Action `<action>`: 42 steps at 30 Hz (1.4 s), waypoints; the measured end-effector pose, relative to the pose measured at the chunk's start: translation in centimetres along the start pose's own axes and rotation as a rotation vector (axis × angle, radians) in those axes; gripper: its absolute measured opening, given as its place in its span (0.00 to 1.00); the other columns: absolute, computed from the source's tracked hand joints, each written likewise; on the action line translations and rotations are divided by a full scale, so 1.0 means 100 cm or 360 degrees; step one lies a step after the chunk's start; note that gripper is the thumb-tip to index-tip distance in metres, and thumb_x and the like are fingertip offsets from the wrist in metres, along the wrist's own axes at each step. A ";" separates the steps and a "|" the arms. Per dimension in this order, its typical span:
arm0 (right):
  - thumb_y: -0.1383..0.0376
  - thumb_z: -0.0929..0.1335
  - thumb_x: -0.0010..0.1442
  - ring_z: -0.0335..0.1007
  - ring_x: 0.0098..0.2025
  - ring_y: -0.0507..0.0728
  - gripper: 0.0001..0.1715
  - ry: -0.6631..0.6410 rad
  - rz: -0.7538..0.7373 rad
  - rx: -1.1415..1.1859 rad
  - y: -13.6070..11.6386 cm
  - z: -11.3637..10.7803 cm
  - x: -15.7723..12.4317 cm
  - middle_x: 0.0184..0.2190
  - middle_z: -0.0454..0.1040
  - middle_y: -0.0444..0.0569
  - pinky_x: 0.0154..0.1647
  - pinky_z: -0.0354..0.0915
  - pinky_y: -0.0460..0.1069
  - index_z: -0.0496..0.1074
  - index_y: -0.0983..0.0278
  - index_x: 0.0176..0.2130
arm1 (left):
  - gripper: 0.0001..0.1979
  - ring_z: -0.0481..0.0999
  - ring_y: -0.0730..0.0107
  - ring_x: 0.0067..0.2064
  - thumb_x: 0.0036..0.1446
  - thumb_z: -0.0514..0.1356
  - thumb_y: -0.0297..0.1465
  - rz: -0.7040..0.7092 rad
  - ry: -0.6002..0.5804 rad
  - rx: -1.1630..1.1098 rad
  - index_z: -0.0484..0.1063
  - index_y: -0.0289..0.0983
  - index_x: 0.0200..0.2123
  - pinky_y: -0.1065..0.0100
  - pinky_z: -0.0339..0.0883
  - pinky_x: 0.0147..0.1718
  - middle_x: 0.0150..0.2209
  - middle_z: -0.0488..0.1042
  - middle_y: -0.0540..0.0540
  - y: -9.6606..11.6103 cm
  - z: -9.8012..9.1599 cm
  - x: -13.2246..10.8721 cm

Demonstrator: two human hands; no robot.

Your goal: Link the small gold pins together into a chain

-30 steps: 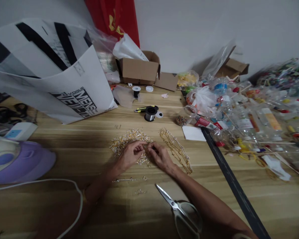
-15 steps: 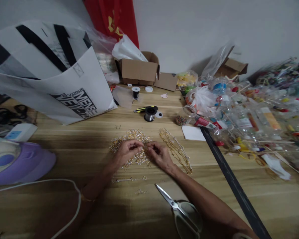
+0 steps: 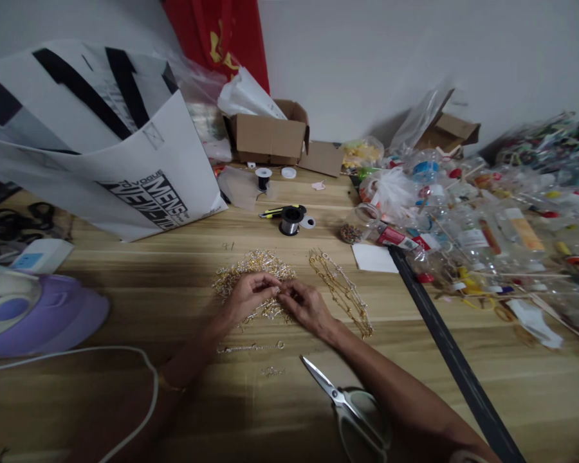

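My left hand (image 3: 245, 297) and my right hand (image 3: 307, 305) meet fingertip to fingertip over a pile of small gold and silver chain pieces (image 3: 253, 267) on the wooden table (image 3: 174, 276). Both hands are closed in a pinch on a small piece from that pile; the piece is too small to name more closely. A row of gold chains (image 3: 340, 290) lies just right of my right hand. A short silver chain (image 3: 249, 348) lies below my left hand. Scissors (image 3: 347, 406) lie near my right forearm.
A large white paper bag (image 3: 101, 141) lies at the back left, a cardboard box (image 3: 270, 135) behind it. Wire spools (image 3: 291, 219) sit mid-table. A purple device (image 3: 33, 312) with a white cable is at the left. Plastic bags and bottles (image 3: 487, 218) crowd the right. A dark strip (image 3: 444, 341) runs diagonally.
My hands have stayed over the pile, with only small finger movements; the fingertips have drawn closer together. Nothing else has moved.
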State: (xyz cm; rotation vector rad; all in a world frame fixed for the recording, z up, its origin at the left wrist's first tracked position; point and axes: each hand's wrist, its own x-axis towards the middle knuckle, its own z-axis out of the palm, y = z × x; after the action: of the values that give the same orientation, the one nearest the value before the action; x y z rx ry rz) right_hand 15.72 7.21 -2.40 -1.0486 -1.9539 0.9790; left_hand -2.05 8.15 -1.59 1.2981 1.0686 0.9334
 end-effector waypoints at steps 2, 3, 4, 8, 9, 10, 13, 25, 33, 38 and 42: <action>0.62 0.63 0.61 0.62 0.26 0.51 0.10 -0.0005 -0.0038 -0.0018 0.000 -0.001 0.001 0.25 0.69 0.45 0.27 0.59 0.44 0.71 0.66 0.35 | 0.07 0.76 0.68 0.36 0.46 0.64 0.28 -0.0004 -0.0008 -0.0012 0.74 0.32 0.31 0.67 0.69 0.39 0.32 0.77 0.46 -0.001 0.000 0.000; 0.62 0.63 0.62 0.63 0.26 0.51 0.11 -0.0008 -0.0053 -0.0012 0.000 -0.001 0.001 0.26 0.69 0.46 0.28 0.60 0.45 0.71 0.66 0.34 | 0.07 0.76 0.68 0.36 0.46 0.64 0.28 -0.0007 -0.0012 -0.0015 0.74 0.32 0.31 0.67 0.69 0.39 0.32 0.77 0.46 -0.002 0.000 0.001; 0.62 0.62 0.62 0.63 0.27 0.51 0.12 -0.0009 -0.0060 0.0001 0.000 -0.001 0.001 0.26 0.70 0.46 0.29 0.60 0.45 0.71 0.66 0.33 | 0.07 0.76 0.68 0.35 0.46 0.64 0.28 -0.0009 -0.0018 -0.0014 0.74 0.32 0.31 0.67 0.69 0.39 0.32 0.77 0.46 -0.002 0.000 0.001; 0.60 0.62 0.62 0.63 0.26 0.51 0.13 -0.0011 0.0030 0.0096 0.003 -0.002 0.001 0.26 0.69 0.45 0.28 0.59 0.45 0.70 0.65 0.33 | 0.07 0.76 0.67 0.36 0.46 0.64 0.28 -0.0004 0.0000 0.0014 0.74 0.32 0.31 0.67 0.69 0.39 0.32 0.77 0.45 0.000 -0.001 0.001; 0.60 0.62 0.62 0.62 0.26 0.51 0.13 -0.0013 0.0072 0.0128 0.004 -0.001 0.001 0.25 0.69 0.45 0.27 0.59 0.44 0.70 0.65 0.33 | 0.07 0.76 0.67 0.36 0.46 0.64 0.28 -0.0002 0.0007 0.0027 0.74 0.32 0.31 0.67 0.69 0.39 0.33 0.77 0.45 0.000 -0.002 0.001; 0.60 0.63 0.61 0.61 0.25 0.50 0.13 -0.0013 0.0111 0.0168 0.005 -0.001 0.001 0.24 0.68 0.44 0.26 0.58 0.44 0.69 0.65 0.33 | 0.07 0.76 0.67 0.36 0.46 0.64 0.28 0.0001 0.0009 0.0040 0.74 0.32 0.31 0.67 0.69 0.39 0.33 0.78 0.45 0.000 -0.002 0.001; 0.59 0.63 0.61 0.60 0.24 0.49 0.12 -0.0011 0.0204 0.0320 0.008 0.001 0.000 0.23 0.66 0.43 0.24 0.57 0.43 0.68 0.65 0.32 | 0.08 0.76 0.66 0.37 0.47 0.64 0.29 0.0009 -0.0011 0.0073 0.75 0.32 0.32 0.66 0.69 0.40 0.34 0.78 0.44 -0.001 -0.003 0.001; 0.55 0.67 0.57 0.58 0.20 0.48 0.16 0.0108 0.0388 0.0834 0.006 0.000 0.006 0.20 0.64 0.41 0.21 0.57 0.44 0.66 0.65 0.30 | 0.08 0.75 0.69 0.32 0.47 0.63 0.28 0.0121 0.0018 0.0319 0.75 0.32 0.33 0.70 0.69 0.34 0.30 0.77 0.45 -0.009 -0.003 0.001; 0.54 0.68 0.55 0.57 0.19 0.48 0.17 0.0069 0.0411 0.0808 0.001 0.001 0.005 0.20 0.64 0.41 0.19 0.55 0.43 0.67 0.66 0.30 | 0.06 0.74 0.71 0.31 0.52 0.60 0.30 0.0327 0.0066 0.0558 0.75 0.33 0.28 0.72 0.65 0.32 0.28 0.77 0.47 -0.004 -0.004 0.002; 0.54 0.68 0.54 0.57 0.19 0.47 0.17 0.0085 0.0440 0.0811 0.001 0.000 0.006 0.20 0.64 0.41 0.19 0.55 0.43 0.67 0.65 0.29 | 0.06 0.73 0.71 0.30 0.53 0.60 0.30 0.0340 0.0073 0.0525 0.75 0.33 0.28 0.72 0.65 0.31 0.27 0.76 0.47 0.000 -0.005 0.001; 0.54 0.68 0.55 0.58 0.20 0.48 0.17 0.0082 0.0414 0.0824 0.002 0.000 0.005 0.20 0.65 0.41 0.21 0.55 0.43 0.67 0.65 0.29 | 0.06 0.73 0.71 0.30 0.53 0.60 0.30 0.0323 0.0080 0.0525 0.75 0.33 0.28 0.72 0.65 0.31 0.28 0.76 0.47 0.001 -0.005 0.001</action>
State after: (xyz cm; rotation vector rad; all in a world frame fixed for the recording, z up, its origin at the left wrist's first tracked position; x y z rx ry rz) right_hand 15.55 7.75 -2.45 -1.0191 -1.4241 1.4843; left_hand -2.55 8.36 -1.50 1.6869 1.1803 0.9712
